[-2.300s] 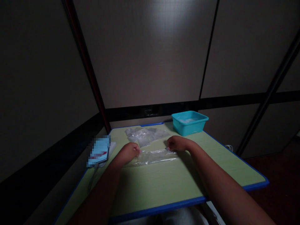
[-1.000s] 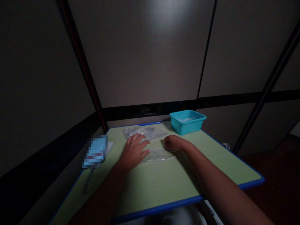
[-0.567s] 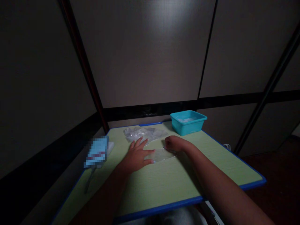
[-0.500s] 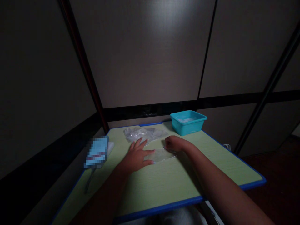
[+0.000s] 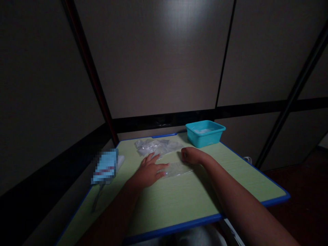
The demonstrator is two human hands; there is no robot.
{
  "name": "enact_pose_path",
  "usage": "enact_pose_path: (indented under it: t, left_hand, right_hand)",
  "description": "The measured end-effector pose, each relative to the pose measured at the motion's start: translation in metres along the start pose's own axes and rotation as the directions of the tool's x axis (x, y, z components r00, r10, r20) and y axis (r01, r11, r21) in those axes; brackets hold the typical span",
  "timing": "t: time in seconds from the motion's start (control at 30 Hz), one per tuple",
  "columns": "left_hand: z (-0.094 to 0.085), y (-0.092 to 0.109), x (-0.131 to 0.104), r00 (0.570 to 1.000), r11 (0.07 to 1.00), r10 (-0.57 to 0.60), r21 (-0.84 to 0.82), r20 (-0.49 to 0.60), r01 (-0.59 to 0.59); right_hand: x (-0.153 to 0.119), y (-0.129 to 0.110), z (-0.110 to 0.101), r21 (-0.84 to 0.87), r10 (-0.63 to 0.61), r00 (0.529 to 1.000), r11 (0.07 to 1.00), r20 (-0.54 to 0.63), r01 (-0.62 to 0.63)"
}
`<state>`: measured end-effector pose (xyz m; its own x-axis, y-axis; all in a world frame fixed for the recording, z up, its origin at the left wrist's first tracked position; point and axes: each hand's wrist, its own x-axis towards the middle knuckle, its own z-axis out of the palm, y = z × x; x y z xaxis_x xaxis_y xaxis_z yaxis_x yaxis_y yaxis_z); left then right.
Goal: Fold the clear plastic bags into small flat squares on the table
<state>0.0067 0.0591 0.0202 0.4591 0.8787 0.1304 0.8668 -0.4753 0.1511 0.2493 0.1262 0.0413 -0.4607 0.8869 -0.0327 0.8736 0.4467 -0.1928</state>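
Note:
A flat clear plastic bag [image 5: 178,169] lies on the green table [image 5: 176,201] between my hands. My left hand [image 5: 151,169] is spread, its thumb and a finger resting on the bag's left end. At the bag's right end, my right hand [image 5: 191,155] is curled into a closed shape; whatever its fingers hold, if anything, is hidden. Just beyond my left fingertips lies a crumpled heap of clear plastic [image 5: 156,146].
A turquoise basin [image 5: 205,136] with something clear inside stands at the table's back right. A blurred-out light blue item [image 5: 105,166] is at the left edge, beside a white object. Dark panelled walls rise behind and to the left.
My right hand has lifted or shifted very slightly, and my left thumb has drawn in a little over the bag. The rest looks the same.

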Motion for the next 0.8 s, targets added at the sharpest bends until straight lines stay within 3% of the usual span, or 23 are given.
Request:
enact_pose_path:
  t: [0.4, 0.57, 0.7, 0.8]
  left_hand:
    - [-0.002, 0.001, -0.001, 0.998, 0.998, -0.032, 0.062, 0.052, 0.029]
    - [-0.002, 0.003, -0.002, 0.999, 0.997, -0.038, 0.076, 0.031, 0.035]
    - [0.0, 0.006, -0.002, 0.999, 0.997, -0.039, 0.071, 0.005, 0.039]
    - [0.001, 0.007, -0.002, 0.999, 0.996, -0.039, 0.077, -0.001, 0.039]
  right_hand:
    - [-0.002, 0.004, -0.001, -0.031, 0.125, 0.99, 0.991, -0.062, -0.127]
    - [-0.005, -0.006, -0.004, -0.047, 0.178, 0.974, 0.981, -0.142, -0.186]
    - [-0.01, -0.029, 0.0, -0.025, 0.086, 0.959, 0.995, -0.272, -0.096]
    - [-0.014, -0.044, 0.007, -0.01, -0.038, 0.978, 0.999, -0.206, 0.036]
